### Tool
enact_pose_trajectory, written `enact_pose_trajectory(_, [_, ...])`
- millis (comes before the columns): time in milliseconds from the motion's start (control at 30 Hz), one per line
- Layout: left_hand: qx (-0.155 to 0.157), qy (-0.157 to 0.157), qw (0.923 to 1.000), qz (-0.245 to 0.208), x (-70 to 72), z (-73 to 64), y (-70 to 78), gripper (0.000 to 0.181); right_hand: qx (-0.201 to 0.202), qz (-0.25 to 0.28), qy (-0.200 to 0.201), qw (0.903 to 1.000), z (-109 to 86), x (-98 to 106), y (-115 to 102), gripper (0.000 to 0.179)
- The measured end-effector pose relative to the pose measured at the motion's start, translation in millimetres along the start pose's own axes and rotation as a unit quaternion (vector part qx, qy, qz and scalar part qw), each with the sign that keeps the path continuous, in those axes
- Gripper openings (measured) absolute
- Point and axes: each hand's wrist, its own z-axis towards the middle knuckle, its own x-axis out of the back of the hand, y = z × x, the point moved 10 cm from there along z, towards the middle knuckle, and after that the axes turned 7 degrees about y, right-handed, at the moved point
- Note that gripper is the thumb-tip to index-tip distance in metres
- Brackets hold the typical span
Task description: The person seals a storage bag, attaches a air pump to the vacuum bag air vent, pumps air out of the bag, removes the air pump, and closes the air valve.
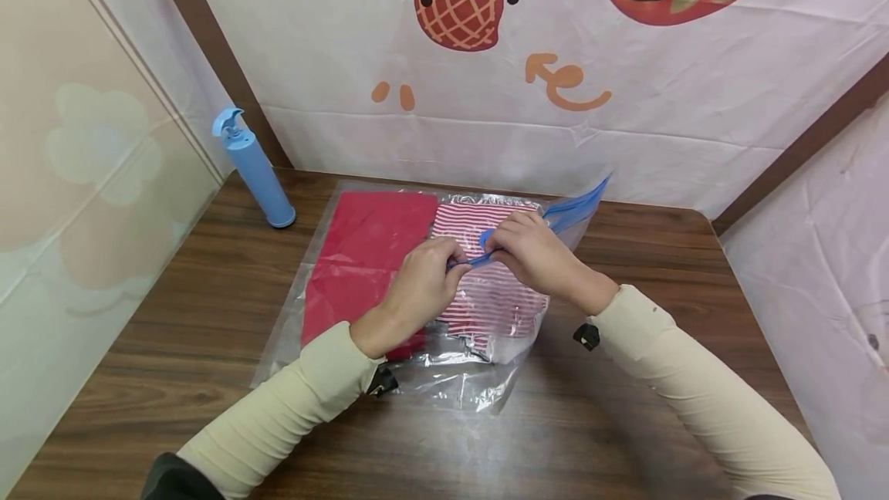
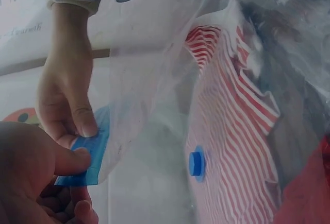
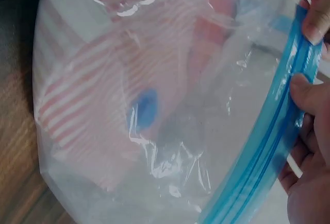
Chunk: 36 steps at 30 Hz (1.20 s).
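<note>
A clear plastic vacuum storage bag (image 1: 444, 388) lies on the table, with a folded red cloth (image 1: 375, 253) and a red-and-white striped garment (image 1: 503, 307) inside it. Along its mouth runs a blue zip strip (image 1: 576, 211), lifted off the table. My left hand (image 1: 424, 284) pinches one end of that strip between thumb and fingers. Close beside it, my right hand (image 1: 535, 253) pinches the same strip a little farther along. A round blue valve (image 2: 196, 163) sits on the bag over the striped garment in the left wrist view.
A blue hand pump (image 1: 258, 176) stands at the back left of the brown wooden table (image 1: 667, 376). Behind the table hangs a printed white cloth (image 1: 486, 137), with more cloth panels at both sides.
</note>
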Motion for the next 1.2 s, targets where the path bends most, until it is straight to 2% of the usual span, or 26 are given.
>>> enact_pose_trajectory(133, [0.004, -0.001, 1.0, 0.001, 0.3, -0.4, -1.2, 0.01, -0.012, 0.016, -0.014, 0.9997, 0.3, 1.9, 5.7, 0.011])
enact_pose_trajectory(300, [0.003, -0.003, 1.0, -0.002, 0.7, -0.3, -0.4, 0.009, -0.016, 0.023, -0.008, 0.9996, -1.4, 6.2, 9.8, 0.012])
enact_pose_trajectory(567, [0.002, -0.004, 1.0, -0.001, 0.7, -0.7, -0.1, 0.01, 0.002, 0.008, 0.005, 1.0, -3.1, 3.1, 6.5, 0.009])
enact_pose_trajectory(900, [0.01, -0.012, 0.9999, 0.0, -1.4, -1.5, -4.0, 0.011, -0.019, 0.025, -0.029, 0.9991, -2.8, 7.1, 15.6, 0.011])
enact_pose_trajectory(1200, [0.013, -0.011, 0.9998, -0.006, -0.1, -3.2, -5.6, 0.011, -0.005, 0.011, -0.011, 0.9999, -4.2, 4.0, 13.9, 0.011])
